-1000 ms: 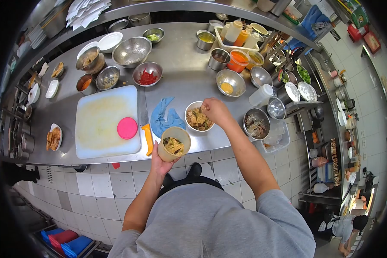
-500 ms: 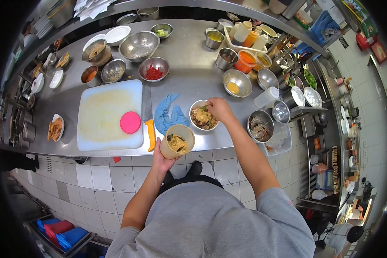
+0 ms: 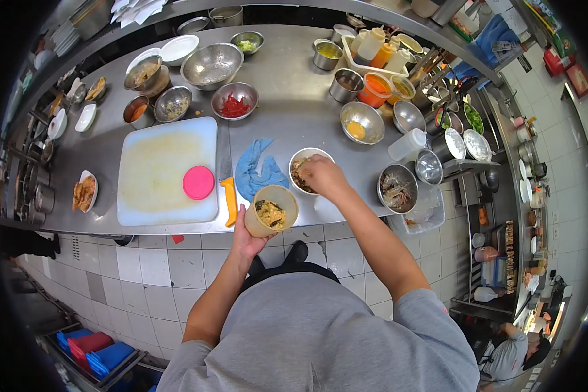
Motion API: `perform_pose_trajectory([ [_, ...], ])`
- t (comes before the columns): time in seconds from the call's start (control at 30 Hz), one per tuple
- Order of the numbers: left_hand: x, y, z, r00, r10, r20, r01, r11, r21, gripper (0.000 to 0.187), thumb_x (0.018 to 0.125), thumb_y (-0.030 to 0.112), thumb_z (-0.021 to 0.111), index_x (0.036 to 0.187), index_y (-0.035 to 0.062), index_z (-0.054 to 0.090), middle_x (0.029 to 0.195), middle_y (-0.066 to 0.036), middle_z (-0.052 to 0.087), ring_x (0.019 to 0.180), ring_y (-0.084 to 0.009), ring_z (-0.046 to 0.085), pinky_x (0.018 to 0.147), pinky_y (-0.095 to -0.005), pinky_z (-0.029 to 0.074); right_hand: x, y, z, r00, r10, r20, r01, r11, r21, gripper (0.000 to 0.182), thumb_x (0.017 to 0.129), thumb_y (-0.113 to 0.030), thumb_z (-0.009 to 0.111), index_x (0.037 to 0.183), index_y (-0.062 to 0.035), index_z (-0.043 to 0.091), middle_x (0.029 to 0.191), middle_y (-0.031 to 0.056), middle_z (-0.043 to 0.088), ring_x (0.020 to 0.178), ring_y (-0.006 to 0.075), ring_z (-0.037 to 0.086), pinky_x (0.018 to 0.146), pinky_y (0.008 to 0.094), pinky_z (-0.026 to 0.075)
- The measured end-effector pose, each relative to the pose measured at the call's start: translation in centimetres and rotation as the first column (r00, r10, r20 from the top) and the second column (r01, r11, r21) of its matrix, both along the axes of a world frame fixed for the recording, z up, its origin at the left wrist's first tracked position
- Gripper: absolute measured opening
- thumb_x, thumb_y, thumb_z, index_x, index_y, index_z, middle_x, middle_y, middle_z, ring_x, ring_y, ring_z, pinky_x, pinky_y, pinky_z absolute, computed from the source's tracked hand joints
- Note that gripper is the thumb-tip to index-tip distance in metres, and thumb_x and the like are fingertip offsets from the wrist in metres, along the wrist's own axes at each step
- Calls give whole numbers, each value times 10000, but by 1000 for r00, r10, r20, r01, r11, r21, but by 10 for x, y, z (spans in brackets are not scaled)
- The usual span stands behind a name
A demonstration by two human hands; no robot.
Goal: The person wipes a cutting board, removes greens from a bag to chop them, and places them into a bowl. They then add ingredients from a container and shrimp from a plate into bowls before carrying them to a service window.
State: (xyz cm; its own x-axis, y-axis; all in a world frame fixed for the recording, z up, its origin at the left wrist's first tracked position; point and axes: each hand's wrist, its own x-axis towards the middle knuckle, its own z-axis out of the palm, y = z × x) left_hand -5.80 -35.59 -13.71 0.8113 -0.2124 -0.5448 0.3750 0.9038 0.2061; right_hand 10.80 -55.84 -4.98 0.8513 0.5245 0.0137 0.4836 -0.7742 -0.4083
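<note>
My left hand (image 3: pixel 247 238) is wrapped round a beige plastic container (image 3: pixel 283 196) with yellowish food inside, tilted just over the table's front edge. My right hand (image 3: pixel 321 175) reaches into a white bowl (image 3: pixel 300 155) of brown and yellowish food; its fingertips are hidden, and whether they pinch anything cannot be made out. A crumpled blue cloth (image 3: pixel 247 171) lies left of the bowl. Beside it are a yellow-handled tool (image 3: pixel 229 201) and a white cutting board (image 3: pixel 157 163) bearing a round pink lid (image 3: pixel 198 182).
Metal bowls with red strips (image 3: pixel 234 104), yellow paste (image 3: pixel 362 123) and shrimp-like pieces (image 3: pixel 396 189) surround the work spot on the steel table (image 3: pixel 274 78). Squeeze bottles (image 3: pixel 371 44) stand in a tray at the back. Another person (image 3: pixel 511 356) is at the lower right.
My right hand has moved down over the white bowl and covers more of its food. The container in my left hand has shifted slightly up and right. The other person has moved.
</note>
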Motion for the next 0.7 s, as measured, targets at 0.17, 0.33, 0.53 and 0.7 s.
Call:
perform_pose_trajectory([
  [0.17, 0, -1, -5, 999, -44, 14, 44, 999, 23, 690, 930, 713, 351, 1408, 227, 460, 1417, -79, 492, 1270, -301, 482, 981, -495, 414, 5, 24, -23, 992, 86, 93, -56, 955, -291, 184, 803, -125, 608, 913, -132, 755, 1001, 149, 651, 949, 316, 652, 834, 426, 530],
  [0.33, -1, 1, -4, 1000, -18, 17, 18, 1000, 15, 689, 936, 706, 344, 1413, 222, 456, 1417, -76, 495, 1279, -294, 479, 988, -500, 413, 3, 18, 9, 996, -62, -56, 59, 997, -54, 157, 815, -170, 638, 864, -65, 743, 965, 132, 680, 918, 266, 672, 754, 392, 539],
  [0.53, 1, -1, -3, 1000, -26, 18, 26, 1000, -3, 691, 940, 700, 341, 1416, 212, 452, 1421, -77, 493, 1268, -292, 493, 984, -500, 423, -33, 19, 77, 947, 111, -302, -13, 951, 310, 212, 823, -196, 709, 968, -41, 713, 878, 126, 696, 793, 245, 653, 735, 354, 511],
  [0.7, 2, -3, 0, 998, -32, 47, 33, 999, -21, 690, 953, 680, 339, 1416, 184, 462, 1434, -97, 489, 1302, -302, 475, 1033, -527, 387, -7, -8, 67, 975, -55, -214, 145, 890, 433, 231, 859, -200, 701, 1018, -34, 682, 863, 156, 689, 747, 273, 656, 695, 372, 518],
])
